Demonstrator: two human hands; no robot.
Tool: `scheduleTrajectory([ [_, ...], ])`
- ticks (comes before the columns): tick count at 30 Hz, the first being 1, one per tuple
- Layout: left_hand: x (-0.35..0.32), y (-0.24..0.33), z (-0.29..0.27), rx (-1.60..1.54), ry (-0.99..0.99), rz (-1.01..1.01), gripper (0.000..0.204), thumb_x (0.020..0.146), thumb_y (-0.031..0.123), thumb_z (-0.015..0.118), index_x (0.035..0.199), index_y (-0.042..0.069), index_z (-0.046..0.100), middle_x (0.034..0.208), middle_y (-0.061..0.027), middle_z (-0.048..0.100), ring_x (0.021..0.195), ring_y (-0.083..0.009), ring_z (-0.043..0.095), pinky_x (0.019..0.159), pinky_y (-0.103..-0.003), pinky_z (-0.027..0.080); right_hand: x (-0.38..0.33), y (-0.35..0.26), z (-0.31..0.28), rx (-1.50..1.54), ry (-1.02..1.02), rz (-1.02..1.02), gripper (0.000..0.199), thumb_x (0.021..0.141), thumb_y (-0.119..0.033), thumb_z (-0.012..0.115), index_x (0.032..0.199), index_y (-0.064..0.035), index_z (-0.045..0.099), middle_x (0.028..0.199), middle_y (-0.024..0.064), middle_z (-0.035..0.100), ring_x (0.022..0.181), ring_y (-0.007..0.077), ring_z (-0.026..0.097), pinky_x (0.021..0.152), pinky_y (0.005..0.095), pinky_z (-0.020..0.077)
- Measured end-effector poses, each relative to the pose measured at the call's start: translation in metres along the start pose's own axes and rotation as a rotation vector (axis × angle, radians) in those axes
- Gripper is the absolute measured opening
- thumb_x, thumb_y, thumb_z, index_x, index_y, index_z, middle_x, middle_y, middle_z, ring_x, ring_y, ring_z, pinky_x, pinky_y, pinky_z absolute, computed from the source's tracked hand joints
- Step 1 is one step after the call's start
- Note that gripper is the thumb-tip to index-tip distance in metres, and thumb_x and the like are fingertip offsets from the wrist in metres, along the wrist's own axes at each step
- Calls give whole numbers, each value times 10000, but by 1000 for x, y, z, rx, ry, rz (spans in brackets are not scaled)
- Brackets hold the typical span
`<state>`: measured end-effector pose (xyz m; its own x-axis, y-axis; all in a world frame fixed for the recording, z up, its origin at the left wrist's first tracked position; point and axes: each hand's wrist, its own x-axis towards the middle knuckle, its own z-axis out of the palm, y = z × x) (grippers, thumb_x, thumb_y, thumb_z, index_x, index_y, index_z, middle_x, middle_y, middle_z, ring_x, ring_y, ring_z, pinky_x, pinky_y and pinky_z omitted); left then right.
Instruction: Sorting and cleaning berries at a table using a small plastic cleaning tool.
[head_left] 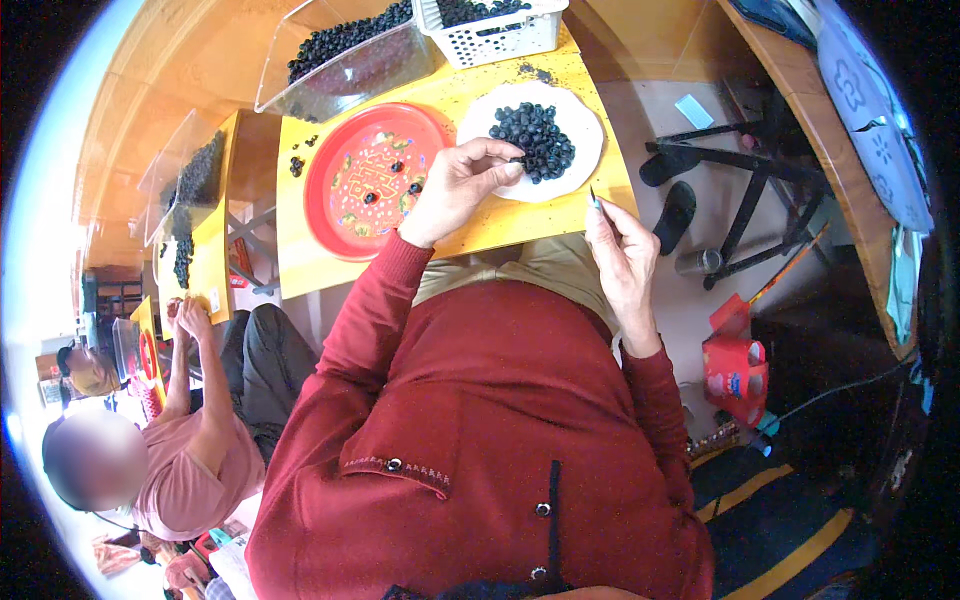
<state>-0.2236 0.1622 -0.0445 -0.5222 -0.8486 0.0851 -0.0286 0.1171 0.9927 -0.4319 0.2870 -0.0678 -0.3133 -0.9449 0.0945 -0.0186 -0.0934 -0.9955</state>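
On the table's right half, a white plate [583,172] with a wavy rim carries a heap of small black round pieces [535,140], like berries or beads. My left hand [462,188] reaches over the plate's left edge, thumb and forefinger pinched on one dark piece beside the heap. My right hand [622,252] is off the table's near edge, closed on a thin, dark, pointed tool [594,196] whose tip points up toward the plate; its exact kind is too small to tell. Left of the plate sits a red patterned tray [325,190] with a few black pieces on it.
Behind stand a clear bin [385,68] and a white perforated basket [500,42], both holding black pieces. Loose ones lie on the yellow table [300,262]. At left another person [195,450] works at a second table. A black folding frame [745,215] stands on the right.
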Motion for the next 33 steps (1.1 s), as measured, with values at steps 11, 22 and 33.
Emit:
scheduleTrajectory([
  [11, -15, -5, 7, -691, 25, -116, 152, 898, 25, 658, 1049, 34, 643, 981, -96, 694, 862, -194, 683, 803, -323, 584, 1, -5, 11, 12, -28, 5, 326, 944, -212, 661, 1116, 65, 663, 776, -9, 641, 696, 40, 526, 620, 210, 445],
  [22, -29, -13, 9, -1015, 42, -171, 202, 930, 69, 623, 1124, 19, 644, 1093, -103, 650, 953, -196, 637, 873, -316, 569, 0, -4, 20, 28, -91, -10, 320, 948, -193, 654, 1129, 70, 656, 752, -15, 627, 661, 34, 506, 578, 205, 419],
  [33, -34, -8, 16, -1017, 38, -188, 220, 938, 65, 607, 1145, -3, 624, 1113, -111, 645, 1004, -199, 639, 939, -317, 549, 3, -13, 30, -43, -133, -86, 347, 948, -220, 650, 1141, 69, 653, 953, 117, 718, 842, 129, 645, 754, 271, 513],
])
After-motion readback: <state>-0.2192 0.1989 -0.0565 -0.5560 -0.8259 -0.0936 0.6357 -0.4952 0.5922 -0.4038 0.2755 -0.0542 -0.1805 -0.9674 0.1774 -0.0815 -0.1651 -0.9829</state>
